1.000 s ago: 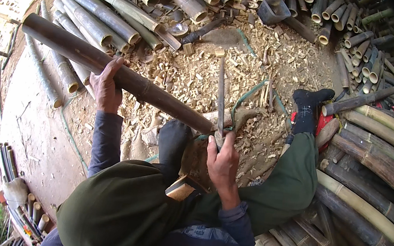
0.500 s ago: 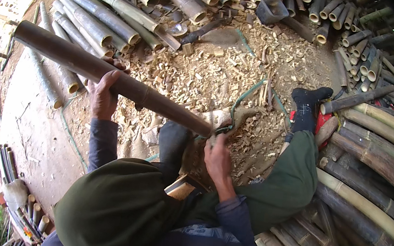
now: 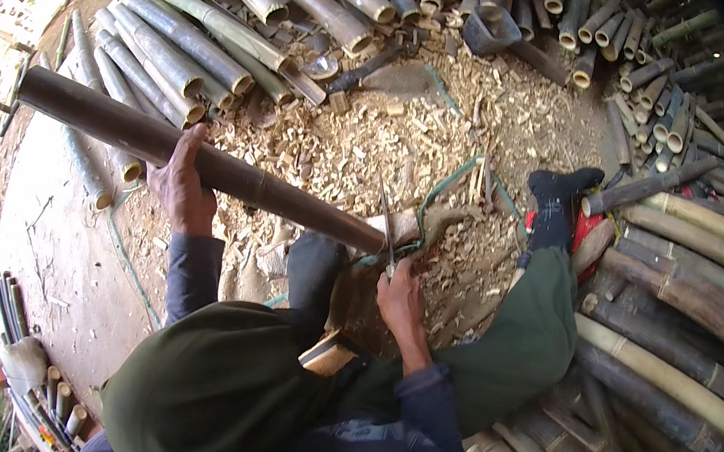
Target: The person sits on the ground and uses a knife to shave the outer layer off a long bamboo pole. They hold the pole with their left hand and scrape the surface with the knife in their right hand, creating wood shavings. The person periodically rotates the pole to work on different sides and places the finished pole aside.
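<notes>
A long dark brown bamboo pole point(image 3: 283, 197) slants across the view, high at the left and low near the middle. Around its upper part my left hand point(image 3: 179, 188) is wrapped, thumb over the top. My right hand point(image 3: 402, 300) grips a knife point(image 3: 388, 216) with a long, narrow blade, its handle mostly hidden in the fist. The blade points away from me and crosses the pole's lower end; whether it touches cannot be made out. That end lies by a pale log point(image 3: 404, 222) on the ground. A wooden sheath-like piece point(image 3: 329, 352) sits at my waist.
Wood chips point(image 3: 363, 148) cover the ground ahead. Cut bamboo poles point(image 3: 185, 43) are piled at the far left, with more bamboo point(image 3: 677, 332) stacked close on my right. A dark plastic container point(image 3: 490, 33) stands at the back. A green cord point(image 3: 445, 182) winds past the log.
The blade, blurred before, now shows clearly upright across the pole's end. My left hand has shifted slightly down and left along the pole. The view has moved a little.
</notes>
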`<action>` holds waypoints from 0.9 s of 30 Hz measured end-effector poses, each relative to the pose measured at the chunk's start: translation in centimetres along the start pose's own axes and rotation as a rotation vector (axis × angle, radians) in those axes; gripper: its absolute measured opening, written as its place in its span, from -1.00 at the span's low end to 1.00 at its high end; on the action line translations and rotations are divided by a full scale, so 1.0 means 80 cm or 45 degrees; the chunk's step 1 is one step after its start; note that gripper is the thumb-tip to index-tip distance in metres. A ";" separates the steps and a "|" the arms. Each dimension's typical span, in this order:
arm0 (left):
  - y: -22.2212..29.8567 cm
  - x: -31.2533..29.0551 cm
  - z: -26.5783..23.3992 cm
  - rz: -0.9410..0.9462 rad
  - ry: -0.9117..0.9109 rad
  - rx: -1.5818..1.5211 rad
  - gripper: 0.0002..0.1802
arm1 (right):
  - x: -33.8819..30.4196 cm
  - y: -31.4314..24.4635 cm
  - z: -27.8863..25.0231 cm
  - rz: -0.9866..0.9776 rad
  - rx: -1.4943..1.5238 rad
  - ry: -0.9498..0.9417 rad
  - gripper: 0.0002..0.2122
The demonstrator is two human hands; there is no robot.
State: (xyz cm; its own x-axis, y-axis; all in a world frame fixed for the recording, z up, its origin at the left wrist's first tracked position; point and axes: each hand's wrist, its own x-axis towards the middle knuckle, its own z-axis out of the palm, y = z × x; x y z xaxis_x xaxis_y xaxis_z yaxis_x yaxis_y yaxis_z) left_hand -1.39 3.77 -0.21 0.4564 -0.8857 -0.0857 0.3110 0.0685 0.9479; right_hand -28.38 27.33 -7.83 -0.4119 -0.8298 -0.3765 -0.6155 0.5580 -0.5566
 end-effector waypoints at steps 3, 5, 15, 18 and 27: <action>-0.001 0.002 -0.021 -0.029 -0.064 -0.026 -0.58 | -0.018 -0.034 -0.035 -0.184 0.129 0.056 -0.73; 0.008 0.001 -0.022 -0.035 -0.185 -0.066 -0.51 | -0.031 -0.059 -0.054 -0.241 0.251 0.158 -0.74; 0.022 -0.013 -0.012 -0.145 -0.043 -0.268 -0.54 | -0.021 -0.035 -0.037 -0.126 0.197 0.047 -0.73; 0.011 -0.002 -0.022 0.012 -0.017 -0.055 -0.58 | -0.033 -0.069 -0.057 -0.320 0.372 0.214 -0.76; 0.018 -0.005 -0.017 -0.031 -0.275 -0.067 -0.53 | -0.014 -0.027 -0.032 -0.129 0.157 0.011 -0.75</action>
State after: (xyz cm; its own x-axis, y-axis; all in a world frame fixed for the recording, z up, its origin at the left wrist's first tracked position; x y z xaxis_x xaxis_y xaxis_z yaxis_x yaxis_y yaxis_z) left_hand 0.03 4.85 0.73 0.2609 -0.9647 -0.0354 0.3652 0.0647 0.9287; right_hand -28.31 27.01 -4.31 -0.3584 -0.8814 -0.3076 -0.5673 0.4673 -0.6781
